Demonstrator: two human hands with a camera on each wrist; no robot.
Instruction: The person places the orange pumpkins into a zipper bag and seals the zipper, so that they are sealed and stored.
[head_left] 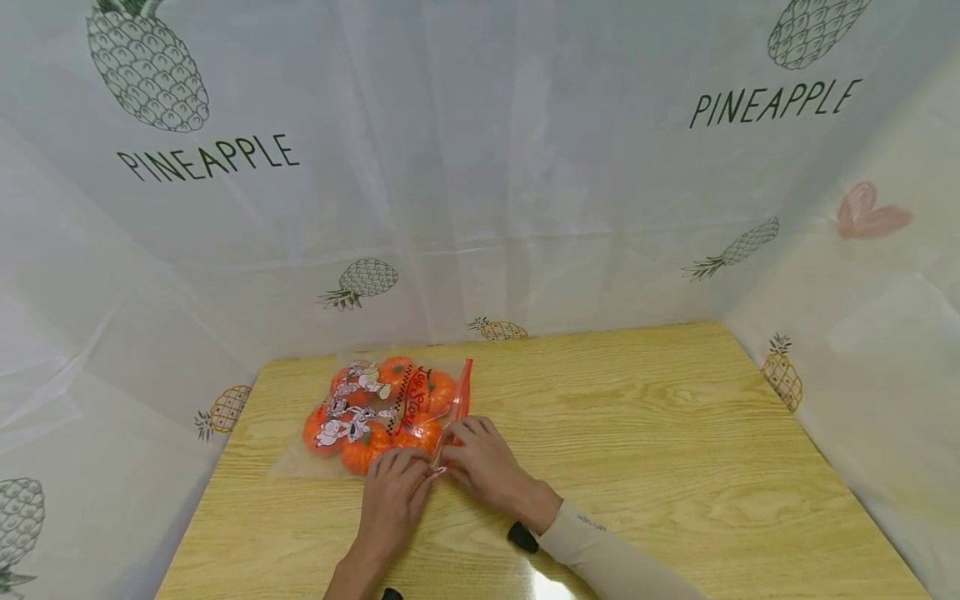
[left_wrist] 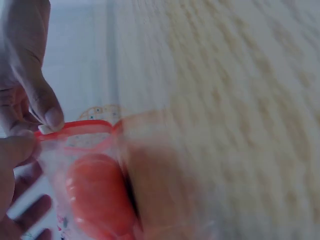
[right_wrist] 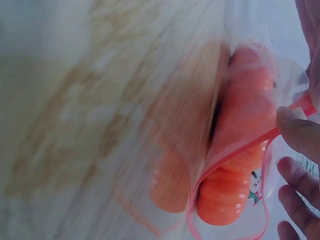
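A clear zip bag (head_left: pixel 375 417) with a red zip edge (head_left: pixel 463 387) and printed cartoon figures lies on the left part of the table. Inside it are several orange mini pumpkins (head_left: pixel 365 451). My left hand (head_left: pixel 393 492) pinches the near corner of the bag's mouth. Beside it my right hand (head_left: pixel 487 465) pinches the same zip edge. A small white piece (left_wrist: pixel 47 129) shows under the right thumb in the left wrist view. In the right wrist view the red zip (right_wrist: pixel 225 159) bows into a loop, its sides apart. Some fingertips are hidden in the head view.
The wooden table (head_left: pixel 637 417) extends to the right of the bag. White sheeting (head_left: pixel 480 183) printed with pineapples encloses its back and sides. A black piece (head_left: pixel 522 537) sits by the right wrist.
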